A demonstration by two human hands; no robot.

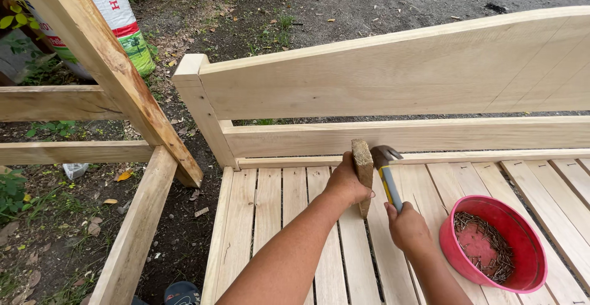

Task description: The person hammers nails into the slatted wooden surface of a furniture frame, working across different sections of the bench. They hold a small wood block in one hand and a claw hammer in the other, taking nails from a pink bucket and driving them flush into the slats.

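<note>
My left hand (pixel 345 182) grips a short wooden block (pixel 363 170) and holds it upright on the slats of a pale wooden bed frame (pixel 270 213). My right hand (pixel 407 225) holds a hammer (pixel 386 170) by its yellow-and-blue handle. The hammer's metal head sits right beside the top of the block, near the lower rail of the headboard (pixel 393 71).
A red bowl (pixel 531 280) holding several nails rests on the slats at the right. A second wooden frame (pixel 98 53) leans at the left over bare ground with leaves. A printed sack (pixel 117 10) stands at the upper left. A shoe tip (pixel 181 293) shows below.
</note>
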